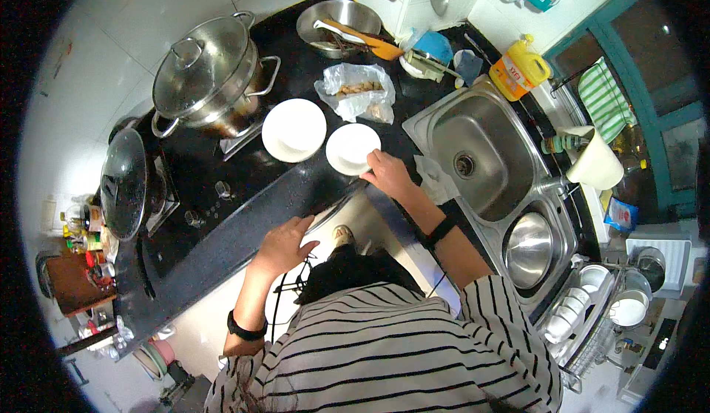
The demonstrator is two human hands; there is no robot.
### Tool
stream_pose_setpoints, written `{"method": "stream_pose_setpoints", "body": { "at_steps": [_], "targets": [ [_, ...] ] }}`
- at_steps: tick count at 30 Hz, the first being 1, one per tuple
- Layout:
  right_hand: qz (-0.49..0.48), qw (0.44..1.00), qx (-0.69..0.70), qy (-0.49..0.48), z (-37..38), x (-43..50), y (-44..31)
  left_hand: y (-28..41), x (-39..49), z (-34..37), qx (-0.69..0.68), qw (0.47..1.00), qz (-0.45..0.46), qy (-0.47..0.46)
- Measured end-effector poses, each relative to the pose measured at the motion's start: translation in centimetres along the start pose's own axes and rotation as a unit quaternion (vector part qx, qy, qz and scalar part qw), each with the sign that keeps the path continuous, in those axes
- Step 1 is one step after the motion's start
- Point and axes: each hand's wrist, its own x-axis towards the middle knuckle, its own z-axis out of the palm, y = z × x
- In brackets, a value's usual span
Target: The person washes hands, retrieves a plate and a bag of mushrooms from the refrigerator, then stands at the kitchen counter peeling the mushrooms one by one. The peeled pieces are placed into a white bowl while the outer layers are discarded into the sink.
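My right hand (389,174) grips the near right rim of a small white bowl (350,148) on the black countertop (299,183). Just left of it sits a larger white bowl (294,130), its inside bare. My left hand (282,246) hangs in front of the counter's front edge with thumb and fingers apart, holding nothing. Behind the two bowls lies a clear plastic bag (355,105) with brownish food pieces inside.
A lidded steel steamer pot (208,80) and a glass-lidded pan (125,185) stand on the stove at left. A steel basin (360,16) holds an orange spatula (385,51). To the right are a double sink (471,152), a yellow oil jug (518,72) and a dish rack (596,324).
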Motion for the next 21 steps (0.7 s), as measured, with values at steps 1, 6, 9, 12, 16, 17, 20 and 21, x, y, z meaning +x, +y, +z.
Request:
{"method": "stream_pose_setpoints", "body": {
  "at_steps": [1,6,9,12,16,17,20,21],
  "targets": [
    [-0.015,0.999,0.009,0.030,0.6,-0.1,0.2,-0.3,0.3,0.0,0.023,0.999,0.031,0.019],
    [0.007,0.999,0.035,0.012,-0.6,-1.0,-0.5,-0.5,2.4,-1.1,0.009,0.998,0.057,0.001],
    [-0.005,0.995,0.058,0.081,-5.1,-0.1,-1.4,0.1,5.1,-3.0,-0.017,0.996,0.083,0.029],
    [-0.077,0.963,0.066,0.250,-9.8,3.8,-0.6,1.4,11.1,-4.2,-0.050,0.977,0.120,0.168],
    [-0.025,0.962,0.207,0.177,-9.8,10.8,2.5,2.6,22.1,-4.4,0.008,0.952,0.109,0.286],
    [-0.047,0.958,0.246,0.139,-8.8,12.4,3.7,2.8,24.0,-3.7,0.020,0.969,0.061,0.237],
    [0.039,0.998,0.051,-0.009,-6.7,13.5,8.0,5.2,27.4,0.5,0.003,0.990,0.071,0.121],
    [0.093,0.993,-0.029,-0.064,-6.4,13.3,9.3,6.5,27.5,2.5,-0.017,0.985,0.106,0.135]
  ]
}}
